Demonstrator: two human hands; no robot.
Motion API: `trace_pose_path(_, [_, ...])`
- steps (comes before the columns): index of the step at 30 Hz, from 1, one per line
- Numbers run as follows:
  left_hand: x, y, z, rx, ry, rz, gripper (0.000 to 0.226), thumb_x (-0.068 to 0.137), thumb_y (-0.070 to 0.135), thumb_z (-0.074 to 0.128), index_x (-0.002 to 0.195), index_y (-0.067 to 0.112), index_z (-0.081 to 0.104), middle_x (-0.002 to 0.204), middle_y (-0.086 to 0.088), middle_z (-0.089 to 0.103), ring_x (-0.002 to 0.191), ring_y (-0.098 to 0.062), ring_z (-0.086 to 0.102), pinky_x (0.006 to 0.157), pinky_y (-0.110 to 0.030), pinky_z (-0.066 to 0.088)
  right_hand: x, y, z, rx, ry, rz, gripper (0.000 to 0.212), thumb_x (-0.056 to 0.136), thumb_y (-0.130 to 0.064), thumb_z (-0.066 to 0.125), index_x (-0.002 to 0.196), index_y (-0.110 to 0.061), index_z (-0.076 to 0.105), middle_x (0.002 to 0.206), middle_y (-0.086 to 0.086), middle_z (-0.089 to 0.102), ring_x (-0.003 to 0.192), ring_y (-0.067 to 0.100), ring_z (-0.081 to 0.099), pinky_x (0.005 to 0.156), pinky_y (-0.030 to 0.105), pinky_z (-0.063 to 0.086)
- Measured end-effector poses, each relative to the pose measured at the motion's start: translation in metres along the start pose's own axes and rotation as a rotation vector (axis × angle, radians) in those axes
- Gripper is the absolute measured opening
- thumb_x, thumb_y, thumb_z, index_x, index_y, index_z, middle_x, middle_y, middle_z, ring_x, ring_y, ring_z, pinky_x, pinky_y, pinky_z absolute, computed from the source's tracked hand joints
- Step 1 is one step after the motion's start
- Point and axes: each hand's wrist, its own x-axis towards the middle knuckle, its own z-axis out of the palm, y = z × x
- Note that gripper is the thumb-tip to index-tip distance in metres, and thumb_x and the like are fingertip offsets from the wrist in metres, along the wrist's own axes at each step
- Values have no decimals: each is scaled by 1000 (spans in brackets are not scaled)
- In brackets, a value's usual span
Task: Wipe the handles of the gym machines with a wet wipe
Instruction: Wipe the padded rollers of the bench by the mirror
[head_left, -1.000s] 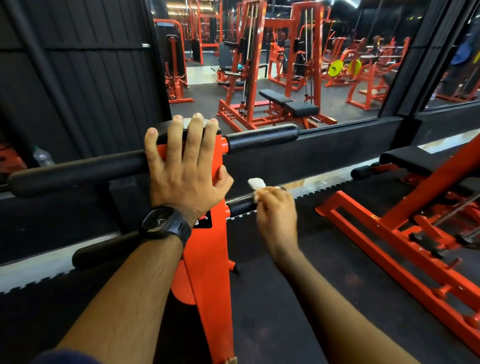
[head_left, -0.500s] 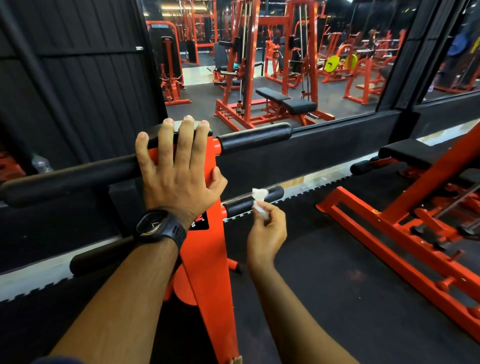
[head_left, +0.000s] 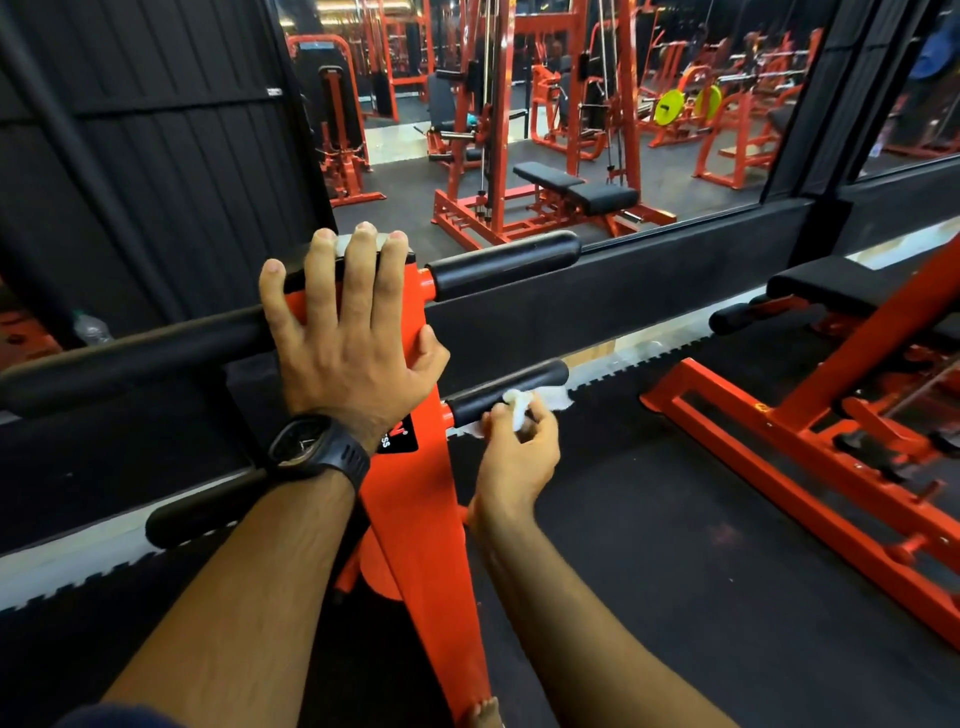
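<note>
Wiping is in progress on one machine.

Right hand (head_left: 519, 460): fingers curled, thumb and fingertips pinching a bunched white wet wipe (head_left: 517, 404). The wipe touches the lower right handle (head_left: 498, 391), a short black foam grip sticking out from the orange post (head_left: 415, 499). Contact is around the middle of the grip, on its near side. Cannot tell whether the wipe wraps under the grip, because a white floor strip behind it confuses the outline.

Left hand (head_left: 353, 338): flat, fingers straight and spread over the top of the post, thumb against the post's right face. It holds nothing and is judged to be bracing against the frame. There is a black watch (head_left: 317, 447) on that wrist.

Other grips on the same post:
- upper right handle (head_left: 504, 265)
- upper left handle (head_left: 130, 358), long, running to the left edge of view
- lower left handle (head_left: 202, 506)

The wipe touches none of these. No wet sheen or streaks are readable on any of the foam, so the surfaces do not show which grips are done.

Progress estimate: the task is under way and far from finished. The lower right handle is partly covered at best, since its outer end and the end next to the post show no wipe contact.

Left to do, by judgement:
- the rest of this grip
- any unwiped grips on this post
- the bench (head_left: 831, 283) machine to the right
- the orange machines (head_left: 545, 130) further back, seen through glass or in a mirror, cannot tell which
</note>
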Motion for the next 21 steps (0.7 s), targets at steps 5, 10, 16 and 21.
trace_pose_path(5, [1,2,-2,-3,8,-8,71,82,44,49,147,17,41,148,-6,47,140,-29,31,116,-60,20,13,-9,7,179,137,184,14,96,-15,65,90,-3,62,70,2,64,59,8,60,61,20,50])
trace_pose_path(10, [1,1,-1,7,14,-4,72,81,43,50,147,17,42,148,-6,47,140,-30,32,115,-60,22,-11,1,11,159,42,259,16,94,-11,67,80,-12,58,68,1,65,60,9,63,61,22,51])
trace_pose_path(16, [0,2,-1,-1,20,-6,74,80,43,52,148,16,41,150,-6,46,142,-29,29,116,-61,19,-21,1,7,116,24,236,10,92,-17,70,89,-8,68,72,-4,63,61,2,57,60,17,47])
trace_pose_path(21, [0,2,0,3,27,-4,74,80,43,52,149,17,41,151,-6,46,143,-29,29,117,-60,17,4,-11,8,248,154,236,14,94,-11,65,81,-8,63,67,-2,62,63,7,59,59,15,49])
